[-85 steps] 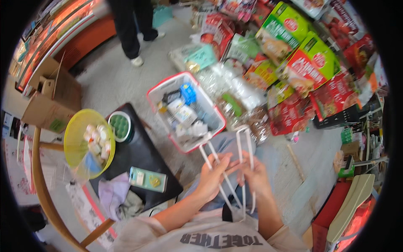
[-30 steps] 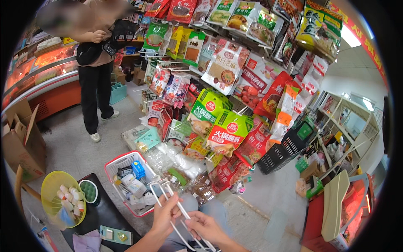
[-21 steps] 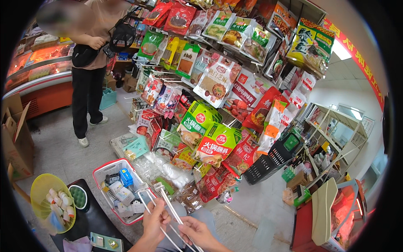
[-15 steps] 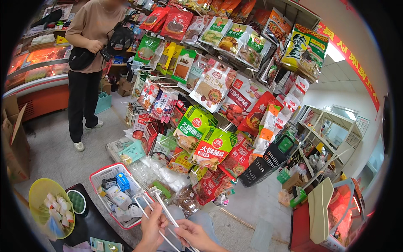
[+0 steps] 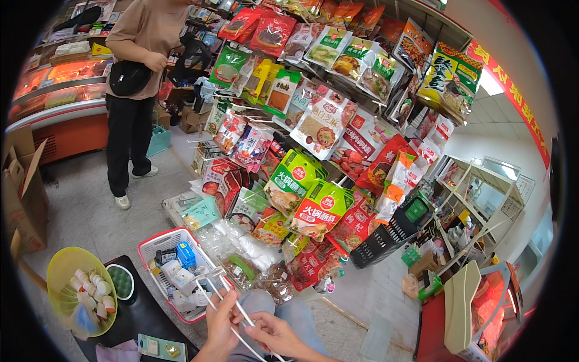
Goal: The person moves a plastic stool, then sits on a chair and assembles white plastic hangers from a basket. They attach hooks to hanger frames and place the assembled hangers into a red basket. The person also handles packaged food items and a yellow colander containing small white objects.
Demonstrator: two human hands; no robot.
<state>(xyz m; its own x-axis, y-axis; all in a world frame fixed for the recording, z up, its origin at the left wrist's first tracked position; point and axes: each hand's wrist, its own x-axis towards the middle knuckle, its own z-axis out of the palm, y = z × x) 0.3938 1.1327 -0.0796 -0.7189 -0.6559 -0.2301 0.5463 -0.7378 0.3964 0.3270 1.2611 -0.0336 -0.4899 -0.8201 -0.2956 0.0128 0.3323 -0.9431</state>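
A pair of thin white rods (image 5: 243, 311), joined near the far end like a wire display hook, slants between my hands at the bottom middle. My left hand (image 5: 222, 320) is closed round it farther along. Nearer me, my right hand (image 5: 274, 335) pinches the same wire piece between thumb and fingers. Just beyond it stands a white plastic basket with a red rim (image 5: 143, 253), holding several small white packs and a blue box (image 5: 186, 254). My knees show beneath the hands.
A rack of hanging seasoning packets (image 5: 319, 208) rises ahead. At left, a yellow basket (image 5: 55, 283) and a green-filled round container (image 5: 122, 281) sit by a black surface (image 5: 158, 317). A person (image 5: 132, 90) stands beyond. A black shopping basket (image 5: 377, 244) is right of the rack.
The whole scene has shifted slightly rightward in the picture. My hands keep the same grip on the wire piece. The standing person's arm and the black item near it have moved.
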